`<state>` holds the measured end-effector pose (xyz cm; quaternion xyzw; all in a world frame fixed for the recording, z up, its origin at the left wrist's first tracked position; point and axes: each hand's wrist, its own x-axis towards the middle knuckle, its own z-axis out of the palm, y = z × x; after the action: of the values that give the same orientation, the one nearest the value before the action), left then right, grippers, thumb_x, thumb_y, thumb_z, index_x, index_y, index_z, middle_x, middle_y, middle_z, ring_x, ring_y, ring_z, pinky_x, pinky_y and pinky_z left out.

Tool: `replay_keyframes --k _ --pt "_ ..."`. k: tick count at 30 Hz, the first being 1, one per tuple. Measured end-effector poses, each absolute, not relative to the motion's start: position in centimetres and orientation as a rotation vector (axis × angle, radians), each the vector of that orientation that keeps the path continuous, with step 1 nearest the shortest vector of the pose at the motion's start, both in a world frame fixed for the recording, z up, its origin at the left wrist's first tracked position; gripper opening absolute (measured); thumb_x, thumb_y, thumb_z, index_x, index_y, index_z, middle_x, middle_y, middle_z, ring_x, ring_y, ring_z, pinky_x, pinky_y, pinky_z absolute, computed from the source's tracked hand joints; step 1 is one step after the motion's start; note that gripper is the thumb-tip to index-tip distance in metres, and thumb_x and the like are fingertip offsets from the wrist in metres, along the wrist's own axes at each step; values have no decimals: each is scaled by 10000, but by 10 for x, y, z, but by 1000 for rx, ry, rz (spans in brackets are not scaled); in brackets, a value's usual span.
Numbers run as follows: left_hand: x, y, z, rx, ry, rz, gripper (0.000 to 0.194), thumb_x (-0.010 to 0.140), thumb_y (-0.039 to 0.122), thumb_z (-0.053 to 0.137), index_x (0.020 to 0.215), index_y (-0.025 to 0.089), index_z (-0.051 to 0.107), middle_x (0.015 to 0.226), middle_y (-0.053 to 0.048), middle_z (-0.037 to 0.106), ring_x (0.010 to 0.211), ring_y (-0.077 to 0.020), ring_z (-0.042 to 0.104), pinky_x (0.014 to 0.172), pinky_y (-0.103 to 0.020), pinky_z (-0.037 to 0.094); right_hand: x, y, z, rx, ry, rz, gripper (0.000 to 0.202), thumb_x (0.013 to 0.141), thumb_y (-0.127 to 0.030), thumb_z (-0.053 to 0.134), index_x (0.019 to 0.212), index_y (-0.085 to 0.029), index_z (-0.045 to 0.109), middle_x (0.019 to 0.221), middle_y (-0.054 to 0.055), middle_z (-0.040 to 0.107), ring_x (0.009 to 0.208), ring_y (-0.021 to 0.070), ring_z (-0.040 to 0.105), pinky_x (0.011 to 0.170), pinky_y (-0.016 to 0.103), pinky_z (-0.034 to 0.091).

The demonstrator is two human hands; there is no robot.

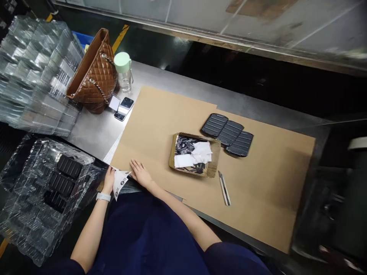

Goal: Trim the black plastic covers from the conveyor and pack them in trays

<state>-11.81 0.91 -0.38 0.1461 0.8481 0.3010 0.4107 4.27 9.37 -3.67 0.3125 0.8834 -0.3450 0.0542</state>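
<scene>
My left hand [108, 180], with a pale watch on its wrist, grips a white sheet with dark printed marks [119, 183] at the table's near edge. The sheet is bent, and its right corner reaches toward my other hand. My right hand [141, 175] lies flat on the brown cardboard [155, 114], its fingers stretched out. To the right is a small open cardboard box [213, 160] with many small dark pieces and some white paper in it. Three black ribbed panels [230, 131] overlap behind the box. A utility knife [224, 188] lies to its right.
At left, a plastic-wrapped stack of trays [31, 206] carries black ribbed parts [62, 184]. Clear plastic trays [37, 76] are piled high behind it. A brown quilted bag [96, 74], a green-lidded bottle [124, 72] and a phone [124, 109] occupy the metal table's left end.
</scene>
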Motion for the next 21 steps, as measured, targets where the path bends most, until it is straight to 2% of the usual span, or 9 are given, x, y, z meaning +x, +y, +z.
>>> replay_keyframes --k 2,4,6,9,11,14,18,21 --pt "-114 3 7 440 2170 657 455 889 216 435 1340 150 443 1101 -130 671 1062 -224 606 862 -310 450 55 87 -32 1018 2666 -1056 572 877 -274 486 1410 -126 340 1497 125 294 1385 241 262 1126 449 239" --pt "-108 -1 14 586 2148 484 507 880 255 473 1374 161 412 928 -125 707 934 -266 649 795 -339 451 87 77 -25 1117 2635 -1055 573 882 -306 483 1417 -169 329 1497 94 310 1388 195 258 1127 401 251" --pt "-97 1 15 904 2064 152 521 896 295 453 1400 193 378 791 -98 708 795 -267 670 717 -324 444 137 65 -18 1253 2577 -1040 571 880 -318 484 1416 -197 327 1483 85 343 1383 178 270 1114 390 275" --pt "-71 15 10 1445 1799 -284 535 929 325 378 1446 245 266 752 -70 705 727 -234 671 664 -274 429 222 45 -13 1504 2444 -974 630 853 -296 512 1429 -164 293 1477 158 330 1380 253 271 1082 492 288" --pt "-54 26 3 1596 1669 -307 557 913 326 419 1445 266 262 739 -55 703 727 -224 669 677 -261 431 267 35 -16 1636 2353 -893 684 833 -299 533 1445 -176 254 1496 178 278 1385 290 249 1070 541 270" --pt "-36 34 -5 1607 1640 -235 568 859 316 527 1402 289 360 685 -27 686 706 -210 665 715 -252 438 299 26 -26 1664 2314 -789 649 836 -309 526 1434 -241 284 1512 130 264 1386 273 252 1073 518 271" --pt "-29 25 -7 1523 1747 -83 439 847 339 544 1283 292 526 616 -12 651 653 -199 653 763 -260 438 301 17 -36 1625 2407 -711 495 878 -312 469 1368 -262 423 1467 114 365 1336 273 351 1033 484 334" --pt "-27 13 -6 1404 1858 72 381 818 359 580 1193 299 605 626 -4 656 629 -186 640 768 -247 434 304 9 -41 1617 2471 -723 442 894 -314 431 1334 -303 474 1417 114 441 1270 288 435 972 492 388"
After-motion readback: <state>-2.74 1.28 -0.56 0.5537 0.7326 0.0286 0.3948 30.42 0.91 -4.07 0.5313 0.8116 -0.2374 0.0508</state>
